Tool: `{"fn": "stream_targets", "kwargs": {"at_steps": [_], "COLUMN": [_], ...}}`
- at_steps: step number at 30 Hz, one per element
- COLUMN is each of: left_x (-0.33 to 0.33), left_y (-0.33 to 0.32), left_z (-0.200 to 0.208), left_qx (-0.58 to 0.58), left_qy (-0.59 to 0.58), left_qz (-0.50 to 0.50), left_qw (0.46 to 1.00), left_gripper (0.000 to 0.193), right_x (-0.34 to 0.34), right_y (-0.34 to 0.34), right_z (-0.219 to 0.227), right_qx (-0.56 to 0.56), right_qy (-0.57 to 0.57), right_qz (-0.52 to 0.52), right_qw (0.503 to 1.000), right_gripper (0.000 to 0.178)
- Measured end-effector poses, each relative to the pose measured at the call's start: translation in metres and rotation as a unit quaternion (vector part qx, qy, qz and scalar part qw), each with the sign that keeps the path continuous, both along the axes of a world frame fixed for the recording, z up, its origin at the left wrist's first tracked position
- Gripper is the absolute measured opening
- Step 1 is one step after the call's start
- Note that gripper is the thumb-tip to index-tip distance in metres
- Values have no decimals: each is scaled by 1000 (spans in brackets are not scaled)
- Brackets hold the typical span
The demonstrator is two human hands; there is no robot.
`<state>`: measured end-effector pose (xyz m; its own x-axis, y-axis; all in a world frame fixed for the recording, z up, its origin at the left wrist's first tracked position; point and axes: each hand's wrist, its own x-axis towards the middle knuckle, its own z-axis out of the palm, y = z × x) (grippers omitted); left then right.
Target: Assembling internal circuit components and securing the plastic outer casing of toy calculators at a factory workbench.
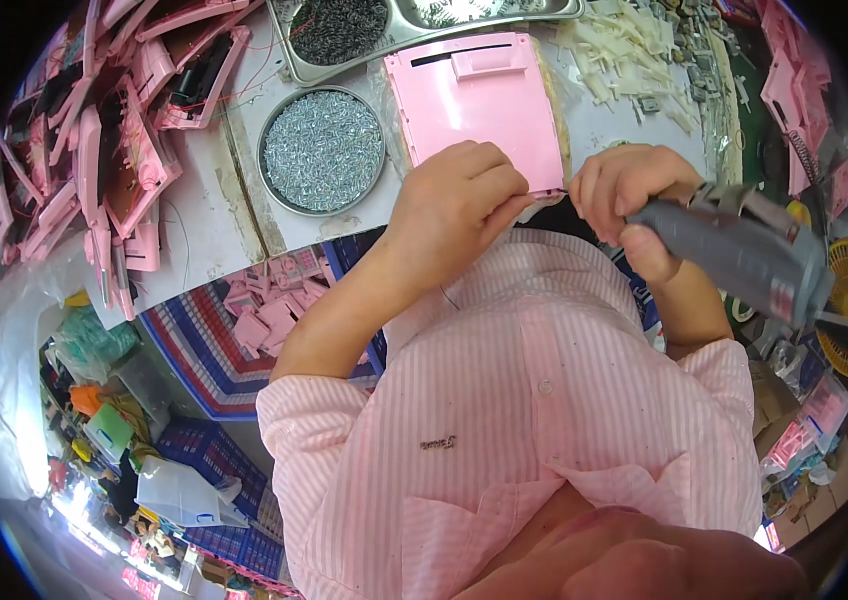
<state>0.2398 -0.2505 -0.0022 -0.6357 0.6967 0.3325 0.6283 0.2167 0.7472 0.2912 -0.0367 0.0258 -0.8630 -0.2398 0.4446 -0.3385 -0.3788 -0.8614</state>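
Note:
A pink plastic panel [479,105] with a dark slot and a raised rectangular recess near its far edge lies on the table before me. My left hand [466,200] is closed at its near edge, thumb and forefinger pinched together there; any small part between the fingertips is hidden. My right hand [634,195] grips a grey electric screwdriver [729,250], its body slanting down to the right. The tool's tip end points at the panel's near right corner, where a small dark spot shows. Whether the tip touches the panel I cannot tell.
Left of the panel stands a round dish of silvery screws [322,150]. Behind it is a metal tray [409,30] with dark screws. Pink plastic housings [134,150] with wires heap at the left; white plastic pieces [624,50] lie at the back right. A striped basket [209,335] sits below the table.

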Motion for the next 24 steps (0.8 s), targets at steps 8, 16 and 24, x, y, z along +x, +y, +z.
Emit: {"fn": "stream_targets", "kwargs": {"at_steps": [8,16,24], "left_x": [0,7,13], "left_y": [1,14,17], "left_z": [-11,-11,-10], "left_qx": [26,102,141], "left_qy": [84,113,73], "left_qz": [-17,-8,-7], "left_qw": [996,988,987], "left_gripper": [21,25,25], "right_x": [2,-17,-13], "right_y": [1,4,-2], "right_z": [6,55,56], "right_qx": [71,-64,-103], "right_qy": [-43,-20,-12], "right_qz": [-64,2,7], "right_qw": [994,998,995], "right_gripper": [27,40,33]}}
